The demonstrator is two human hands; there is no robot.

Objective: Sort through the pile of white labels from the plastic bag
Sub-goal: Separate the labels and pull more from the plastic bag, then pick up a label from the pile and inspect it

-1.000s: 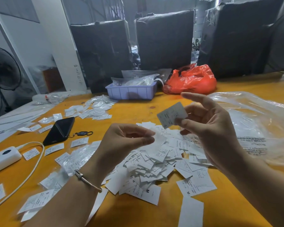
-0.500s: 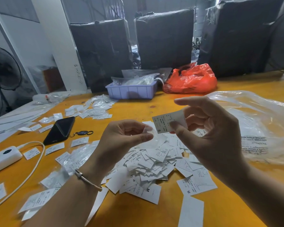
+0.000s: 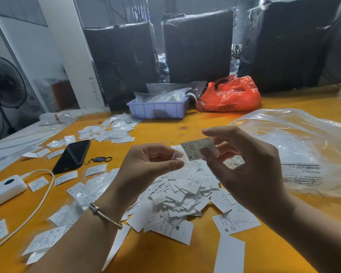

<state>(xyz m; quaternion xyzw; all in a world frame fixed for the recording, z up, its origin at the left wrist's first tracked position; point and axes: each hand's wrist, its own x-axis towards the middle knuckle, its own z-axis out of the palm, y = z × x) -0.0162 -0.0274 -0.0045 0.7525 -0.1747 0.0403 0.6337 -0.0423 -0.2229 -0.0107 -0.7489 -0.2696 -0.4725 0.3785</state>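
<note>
Labels (image 3: 177, 196) lie in a big white pile on the yellow table (image 3: 205, 123), right under both hands. The right hand (image 3: 242, 166) pinches one label (image 3: 200, 147) between thumb and fingers and holds it up, likely so the letter on it can be read. It shows an S. The left hand (image 3: 146, 166) is curled close beside it, with thumb and fingertips together. A bit of white shows at its fingertips, but I cannot tell if it holds a label or nothing.

On the right, the clear plastic bag (image 3: 295, 146) lies flat and crumpled, near the pile, which fits the labels having come out of it. More labels lie in small groups on the left (image 3: 108, 133), maybe ones already sorted by letter. A black phone (image 3: 72, 156) sits beside them, out of the way.

Most of the pile looks unsorted, so I think there is a lot left to do.
</note>
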